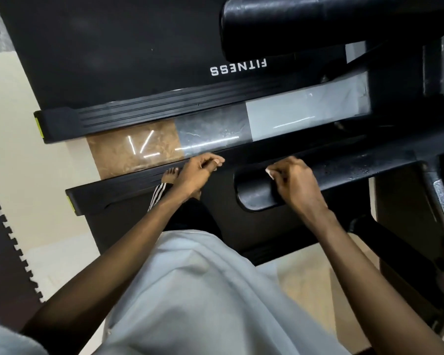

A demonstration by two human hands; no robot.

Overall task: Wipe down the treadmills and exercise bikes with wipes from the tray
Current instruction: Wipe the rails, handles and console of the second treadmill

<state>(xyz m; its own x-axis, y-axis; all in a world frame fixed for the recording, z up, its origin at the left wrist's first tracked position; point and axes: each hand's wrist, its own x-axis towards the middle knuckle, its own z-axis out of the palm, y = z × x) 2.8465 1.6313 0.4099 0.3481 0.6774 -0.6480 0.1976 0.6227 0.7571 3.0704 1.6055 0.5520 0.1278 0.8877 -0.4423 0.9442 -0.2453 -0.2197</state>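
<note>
Looking down on glossy gym tile [210, 134] showing just beyond the foam handrail [256, 198], sandwiched between two treadmills and reflecting ceiling lights. Standing on the near treadmill [128, 185] directly below the handrail, presumably getting close enough for reaching the grips. Holding the right hand [295, 183] curled tight right over the handrail, pinching a tiny white scrap at the thumb, seemingly a wipe [269, 173], so kinda guessing there. Hovering the left hand [198, 172] just left of the handrail, fingers curled in, thumb pressing against them; honestly not managing to tell whether gripping anything. Probably bunching the wipe small before rubbing down the foam. Not seeing the tray anywhere near the handrail. Probably leaving the far treadmill [113, 60], well beyond the handrail, for afterwards.
</note>
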